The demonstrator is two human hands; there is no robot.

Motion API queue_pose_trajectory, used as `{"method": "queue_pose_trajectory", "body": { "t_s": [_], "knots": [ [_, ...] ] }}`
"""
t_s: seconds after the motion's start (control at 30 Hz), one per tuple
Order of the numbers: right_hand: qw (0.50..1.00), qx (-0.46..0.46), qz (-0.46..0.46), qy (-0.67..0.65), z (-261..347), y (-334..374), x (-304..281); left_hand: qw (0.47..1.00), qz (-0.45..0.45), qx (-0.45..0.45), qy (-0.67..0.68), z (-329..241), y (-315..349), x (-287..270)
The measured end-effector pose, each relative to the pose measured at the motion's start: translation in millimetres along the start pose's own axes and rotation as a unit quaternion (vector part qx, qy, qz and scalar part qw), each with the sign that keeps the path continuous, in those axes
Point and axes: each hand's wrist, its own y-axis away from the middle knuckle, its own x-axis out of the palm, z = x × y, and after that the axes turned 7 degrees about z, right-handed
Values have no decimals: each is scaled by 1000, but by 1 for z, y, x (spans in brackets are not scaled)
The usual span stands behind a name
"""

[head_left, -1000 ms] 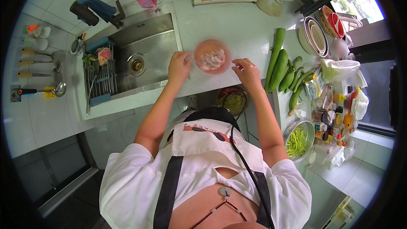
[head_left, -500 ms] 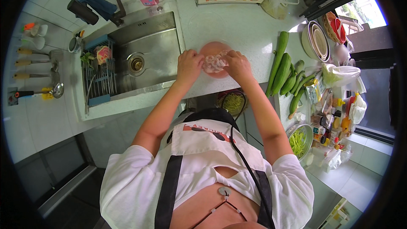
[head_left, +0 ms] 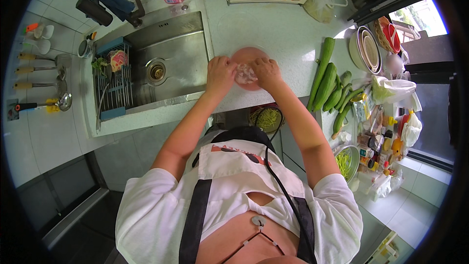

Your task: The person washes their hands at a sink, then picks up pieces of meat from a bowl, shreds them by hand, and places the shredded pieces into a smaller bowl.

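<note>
A pink bowl [head_left: 248,55] stands on the counter in front of me with pale, glossy, whitish pieces [head_left: 245,75] in it, too small to name surely; they look like raw shrimp or meat. My left hand [head_left: 222,73] is closed at the bowl's left rim, thumb toward the bowl, fingertips partly hidden. My right hand [head_left: 267,72] reaches over the right side of the bowl, its fingers bent down and pressed together at the pieces. What lies under those fingers is hidden by the hand.
To the left is a steel sink [head_left: 204,49] with a drain rack [head_left: 115,113]. Long green gourds [head_left: 323,85] lie to the right, near nested baskets [head_left: 359,49] and several bottles. Below the counter edge is a container of green shreds [head_left: 266,119]; another bowl of shreds [head_left: 355,159] sits lower right.
My right hand has shifted slightly left and its fingers have bent further over the pieces, covering more of them. My left hand stays at the bowl's left side.
</note>
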Motion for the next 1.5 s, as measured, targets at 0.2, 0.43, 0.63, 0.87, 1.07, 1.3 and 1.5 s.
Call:
{"method": "queue_pose_trajectory", "body": {
  "t_s": [0.2, 0.43, 0.63, 0.87, 1.07, 1.3, 1.5],
  "knots": [
    [986, 58, 135, -77, 10, -9, -6, 999, 7, -8, 35, 2, 3, 1],
    [986, 57, 139, -76, 6, -15, 15, 999, 6, -2, 45, 4, 6, 0],
    [970, 120, 157, -141, 11, -14, -8, 999, 3, 8, 47, 6, 7, 0],
    [973, 120, 104, -168, 6, 2, -38, 999, 5, 18, 40, 6, 5, -3],
    [974, 130, 92, -162, 0, 10, -42, 999, 14, 23, 32, 5, 3, -4],
    [963, 177, 77, -187, 8, 18, -68, 999, 16, 27, 36, -2, -2, -7],
    [951, 186, -12, -247, 12, 16, -79, 998, 38, -19, 45, -14, -11, -23]
  ]
}}
